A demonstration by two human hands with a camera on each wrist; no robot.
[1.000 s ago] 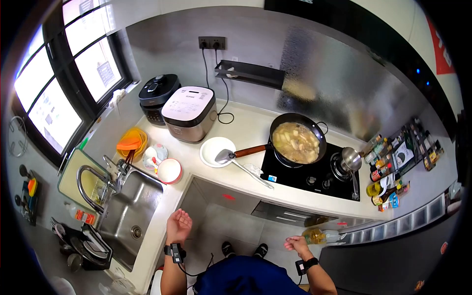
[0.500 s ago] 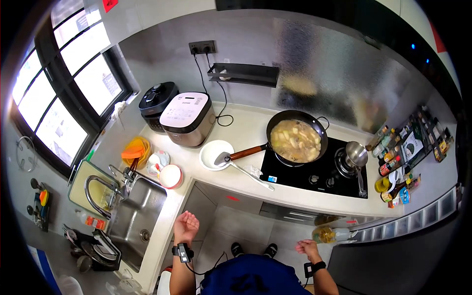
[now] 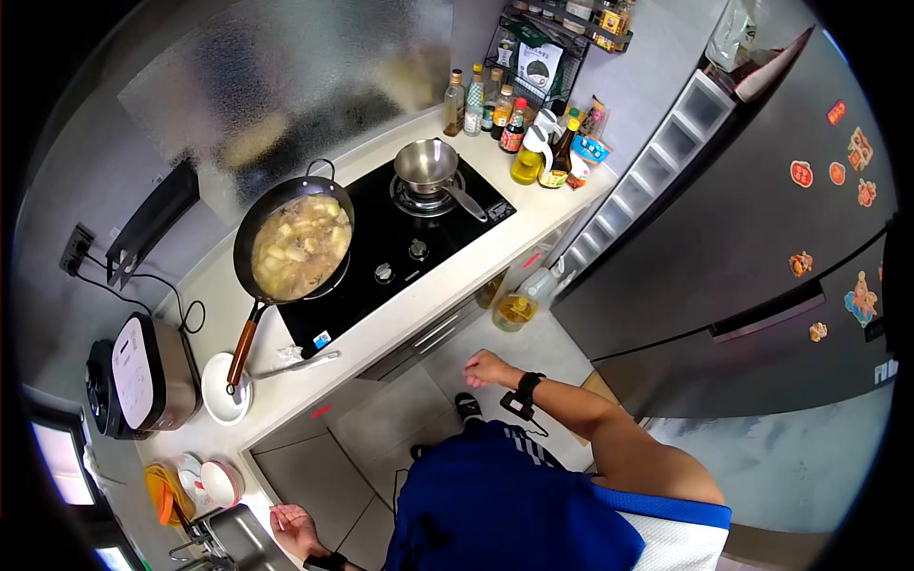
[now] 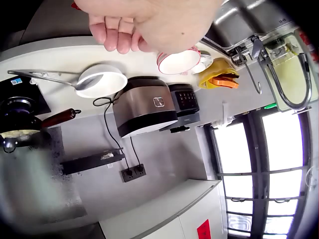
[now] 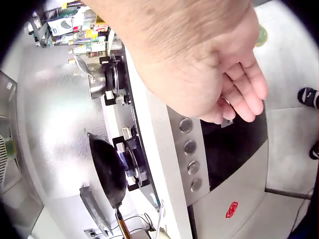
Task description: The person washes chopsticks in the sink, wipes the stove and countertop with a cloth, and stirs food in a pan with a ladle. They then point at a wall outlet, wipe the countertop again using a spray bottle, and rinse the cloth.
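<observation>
My left hand (image 3: 296, 530) hangs beside the counter near the sink, palm up, fingers loosely curled and holding nothing. My right hand (image 3: 488, 368) is low in front of the stove, also holding nothing; in the right wrist view its fingers (image 5: 242, 84) are loosely bent. A black wok (image 3: 245, 255) with a chunky stew (image 3: 300, 246) sits on the left burner, its wooden handle (image 3: 245, 350) reaching over a white bowl (image 3: 215, 395). A metal spatula (image 4: 52, 78) leans in that bowl. On the right burner rests a steel saucepan (image 3: 426, 166).
Seasoning bottles (image 3: 514, 126) crowd the counter's right end. A grey fridge (image 3: 705, 257) with stickers stands at right, and an oil bottle (image 3: 516, 311) is on the floor before the cabinets. To the left are a rice cooker (image 3: 157, 371), a red-rimmed bowl (image 3: 221, 483) and the sink (image 3: 243, 538).
The head view has swung to the right, so the fridge now shows and the sink has moved to the lower left edge. Both hands remain low with nothing in them.
</observation>
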